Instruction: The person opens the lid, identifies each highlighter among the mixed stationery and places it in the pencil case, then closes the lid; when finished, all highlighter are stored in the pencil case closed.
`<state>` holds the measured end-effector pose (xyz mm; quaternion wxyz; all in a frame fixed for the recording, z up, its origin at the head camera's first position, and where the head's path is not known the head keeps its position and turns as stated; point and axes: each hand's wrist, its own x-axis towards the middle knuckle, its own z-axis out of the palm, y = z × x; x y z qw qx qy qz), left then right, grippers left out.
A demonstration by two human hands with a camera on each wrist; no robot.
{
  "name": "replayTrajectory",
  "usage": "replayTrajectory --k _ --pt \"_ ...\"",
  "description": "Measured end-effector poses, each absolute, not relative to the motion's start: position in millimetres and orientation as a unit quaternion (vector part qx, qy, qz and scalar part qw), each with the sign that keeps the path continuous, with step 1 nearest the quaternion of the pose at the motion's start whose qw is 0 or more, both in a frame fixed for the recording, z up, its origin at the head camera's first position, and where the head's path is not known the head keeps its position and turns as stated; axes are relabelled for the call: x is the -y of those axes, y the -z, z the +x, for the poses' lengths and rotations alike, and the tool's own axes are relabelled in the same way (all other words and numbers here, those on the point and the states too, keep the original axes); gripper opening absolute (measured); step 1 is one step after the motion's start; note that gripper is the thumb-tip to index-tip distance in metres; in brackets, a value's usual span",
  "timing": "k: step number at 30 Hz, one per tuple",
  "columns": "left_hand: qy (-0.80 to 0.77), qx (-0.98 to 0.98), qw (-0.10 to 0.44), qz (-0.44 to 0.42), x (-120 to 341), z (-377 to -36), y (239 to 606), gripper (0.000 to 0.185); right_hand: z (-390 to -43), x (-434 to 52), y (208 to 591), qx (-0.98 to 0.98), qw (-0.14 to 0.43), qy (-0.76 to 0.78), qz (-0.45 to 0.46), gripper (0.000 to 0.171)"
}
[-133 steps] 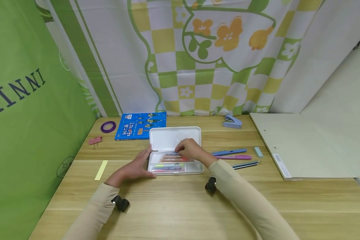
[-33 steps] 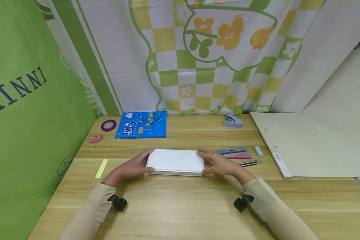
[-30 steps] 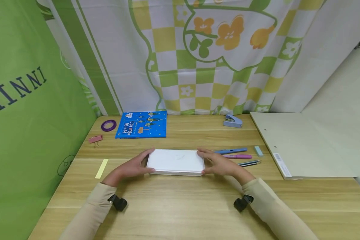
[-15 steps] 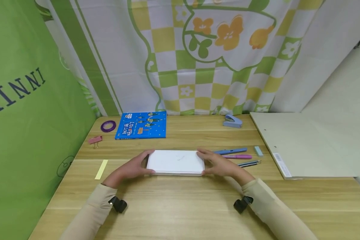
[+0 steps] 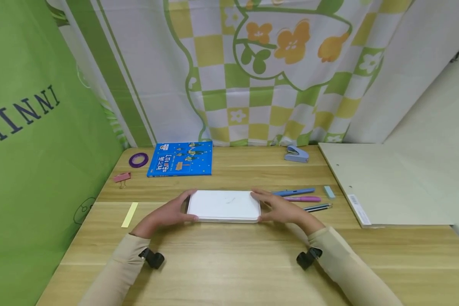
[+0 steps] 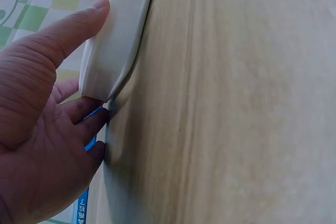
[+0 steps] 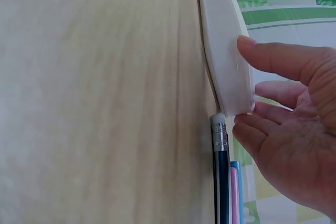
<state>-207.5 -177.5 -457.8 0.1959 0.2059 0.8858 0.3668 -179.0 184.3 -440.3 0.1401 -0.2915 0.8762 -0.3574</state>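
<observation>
I've got both hands on the shut white pencil case, mid-worktop, nearer the front edge: left hand & right hand each pinch an end, thumb at the front, fingers round the back. Risk, imo: the right-end pencil touches the case; a slide would roll it.

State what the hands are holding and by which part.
Both hold the closed white pencil case: the left hand grips its left end, the right hand its right end.
</observation>
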Motion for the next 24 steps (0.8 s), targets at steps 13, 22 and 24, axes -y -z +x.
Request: replayTrajectory --k 13,22,24 --pt "-0.312 -0.908 0.142 0.241 191 -208 416 0.081 -181 -230 404 -0.874 0.110 0.402 -0.251 0.070" --pt "-0.226 -0.942 -0.007 0.247 179 -202 349 0.072 -167 -275 350 -0.954 -0.052 0.258 -0.145 0.072" --pt "-0.195 -0.946 -0.058 0.251 169 -200 347 0.071 -166 -278 347 -0.961 -0.081 0.228 -0.132 0.075"
